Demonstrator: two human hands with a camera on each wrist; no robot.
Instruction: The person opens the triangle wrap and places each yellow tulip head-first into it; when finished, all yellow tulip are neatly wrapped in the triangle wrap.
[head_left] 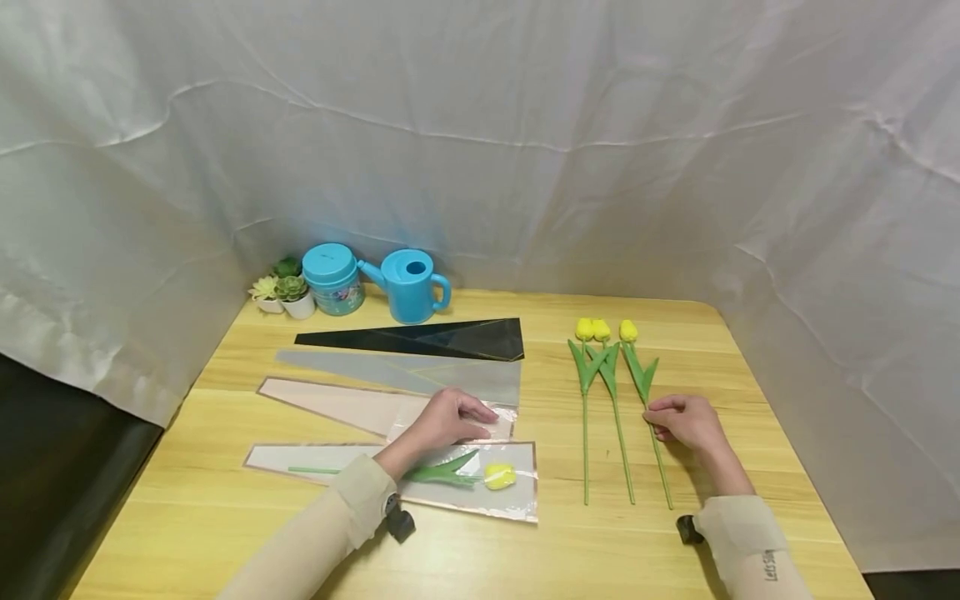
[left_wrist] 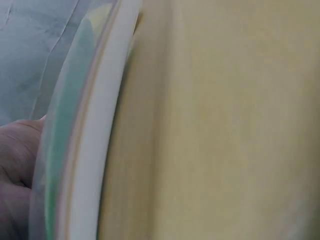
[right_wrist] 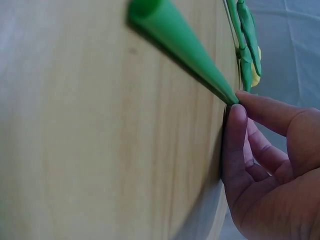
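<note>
Three yellow tulips lie side by side on the wooden table (head_left: 750,392). My right hand (head_left: 654,414) pinches the green stem of the rightmost tulip (head_left: 628,332) just below its leaves. The right wrist view shows thumb and forefinger closed on that stem (right_wrist: 195,60). My left hand (head_left: 480,421) rests with straight fingers on the wide end of a pink-edged cone sleeve (head_left: 330,400). Just in front of it lies a clear sleeve (head_left: 517,500) with a fourth tulip (head_left: 499,476) inside. In the left wrist view only a blurred sleeve edge (left_wrist: 100,150) and part of the hand show.
A grey sleeve (head_left: 420,373) and a black sleeve (head_left: 427,339) lie farther back. A blue watering can (head_left: 408,286), a teal jar (head_left: 332,279) and small potted succulents (head_left: 285,293) stand at the back left corner. White cloth walls surround the table.
</note>
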